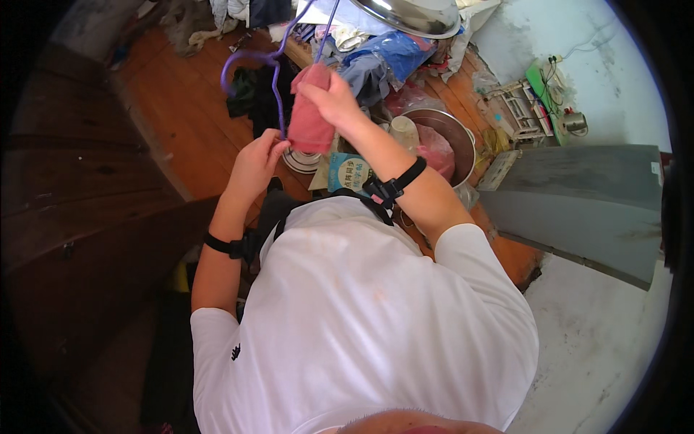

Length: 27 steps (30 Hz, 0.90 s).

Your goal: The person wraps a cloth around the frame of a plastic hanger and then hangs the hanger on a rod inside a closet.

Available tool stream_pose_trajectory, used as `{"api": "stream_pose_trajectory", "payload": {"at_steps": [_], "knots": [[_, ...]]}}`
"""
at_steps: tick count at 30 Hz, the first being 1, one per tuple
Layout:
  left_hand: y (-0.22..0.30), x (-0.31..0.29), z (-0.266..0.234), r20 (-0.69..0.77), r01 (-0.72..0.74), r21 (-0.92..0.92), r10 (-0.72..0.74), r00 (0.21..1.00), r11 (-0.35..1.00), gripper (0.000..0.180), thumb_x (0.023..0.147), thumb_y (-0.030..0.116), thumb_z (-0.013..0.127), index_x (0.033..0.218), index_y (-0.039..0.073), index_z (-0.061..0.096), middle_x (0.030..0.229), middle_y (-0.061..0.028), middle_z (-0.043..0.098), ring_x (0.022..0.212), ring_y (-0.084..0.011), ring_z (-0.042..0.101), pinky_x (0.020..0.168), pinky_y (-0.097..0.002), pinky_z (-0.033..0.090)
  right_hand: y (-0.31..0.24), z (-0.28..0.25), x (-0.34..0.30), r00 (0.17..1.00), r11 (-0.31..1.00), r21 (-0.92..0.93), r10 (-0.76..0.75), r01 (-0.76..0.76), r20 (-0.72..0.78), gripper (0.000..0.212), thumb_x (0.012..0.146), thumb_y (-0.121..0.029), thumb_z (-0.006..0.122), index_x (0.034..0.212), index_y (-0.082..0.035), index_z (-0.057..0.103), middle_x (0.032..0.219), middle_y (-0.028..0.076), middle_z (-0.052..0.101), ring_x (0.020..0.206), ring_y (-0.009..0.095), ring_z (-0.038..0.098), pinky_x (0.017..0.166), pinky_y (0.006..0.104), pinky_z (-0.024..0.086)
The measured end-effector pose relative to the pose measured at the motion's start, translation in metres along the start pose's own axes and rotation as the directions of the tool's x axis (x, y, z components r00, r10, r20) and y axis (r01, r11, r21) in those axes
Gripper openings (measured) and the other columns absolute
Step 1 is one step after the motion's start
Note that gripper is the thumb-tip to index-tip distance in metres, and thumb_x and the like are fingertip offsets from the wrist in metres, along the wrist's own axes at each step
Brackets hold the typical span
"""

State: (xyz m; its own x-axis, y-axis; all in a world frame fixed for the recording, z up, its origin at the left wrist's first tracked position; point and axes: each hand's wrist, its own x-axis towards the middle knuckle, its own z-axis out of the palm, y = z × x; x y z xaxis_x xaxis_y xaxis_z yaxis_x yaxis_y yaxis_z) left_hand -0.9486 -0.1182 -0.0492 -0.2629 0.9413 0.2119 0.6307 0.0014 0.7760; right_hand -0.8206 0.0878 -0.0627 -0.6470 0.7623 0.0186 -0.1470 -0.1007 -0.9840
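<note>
A folded pink cloth [312, 112] is gripped in my right hand [336, 101], with the thumb laid across its face. Bent purple rods that look like a clothes hanger [277, 90] extend up past the top edge, with a curved loop at the left. One rod runs down to my left hand [251, 165], whose thumb and finger pinch its lower end beside the cloth's bottom corner. Another rod passes behind the top of the cloth near my right fingers. The cloth and my right hand hide how that rod ends.
A heap of clothes with a blue bundle [401, 58] lies ahead under a shiny metal lid [416, 16]. A large metal pot [471, 148] holds pink plastic and a pale cup [405, 132]. Beside it lies a blue book [348, 173]. A grey cabinet [578, 206] stands right, dark wooden furniture [72, 181] left.
</note>
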Motion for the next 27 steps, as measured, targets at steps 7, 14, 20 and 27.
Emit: {"api": "stream_pose_trajectory", "payload": {"at_steps": [7,14,20,27], "knots": [[-0.061,-0.011,-0.048,0.194,0.231,-0.737,-0.128,0.973,0.635,0.091,0.098,0.059,0.077,0.165,0.011,0.040,0.169,-0.0145,0.048,0.155,-0.0292,0.046,0.120,-0.0481,0.044,-0.041,-0.053,-0.004,0.974,0.445,-0.881,-0.214,0.163,0.072,0.050,0.091,-0.032,0.080,0.134,-0.015,0.060,0.115,0.020,0.078,0.104,0.045,0.074,0.088,0.0537,0.059],[-0.015,-0.003,-0.007,0.380,0.475,-0.579,-0.296,0.876,0.663,0.033,0.120,0.034,0.050,0.132,0.005,0.061,0.101,-0.0064,0.074,0.084,-0.0137,0.069,0.082,-0.0297,0.056,-0.034,-0.045,-0.010,0.963,0.353,-0.902,-0.192,0.250,0.191,0.050,0.091,-0.030,0.080,0.135,-0.019,0.059,0.111,0.018,0.078,0.102,0.044,0.075,0.085,0.0532,0.060],[-0.036,-0.015,0.018,0.378,0.504,-0.280,-0.389,0.840,0.817,0.047,0.119,0.043,0.050,0.094,0.004,0.062,0.072,-0.0045,0.058,0.061,-0.0157,0.053,0.063,-0.0352,0.051,-0.026,-0.035,-0.016,0.974,0.382,-0.899,-0.149,0.216,0.170,0.051,0.090,-0.031,0.082,0.131,-0.015,0.057,0.123,0.015,0.075,0.107,0.042,0.074,0.087,0.0529,0.060],[-0.028,-0.015,0.031,0.349,0.186,0.349,-0.312,0.884,0.918,0.055,0.114,0.045,0.054,0.083,0.002,0.070,0.082,-0.0277,0.071,0.075,-0.0432,0.071,0.069,-0.0532,0.055,-0.055,0.006,-0.012,0.971,0.510,-0.836,-0.215,0.202,0.103,0.050,0.091,-0.033,0.081,0.130,-0.012,0.058,0.113,0.018,0.078,0.103,0.043,0.075,0.085,0.0545,0.060]]}}
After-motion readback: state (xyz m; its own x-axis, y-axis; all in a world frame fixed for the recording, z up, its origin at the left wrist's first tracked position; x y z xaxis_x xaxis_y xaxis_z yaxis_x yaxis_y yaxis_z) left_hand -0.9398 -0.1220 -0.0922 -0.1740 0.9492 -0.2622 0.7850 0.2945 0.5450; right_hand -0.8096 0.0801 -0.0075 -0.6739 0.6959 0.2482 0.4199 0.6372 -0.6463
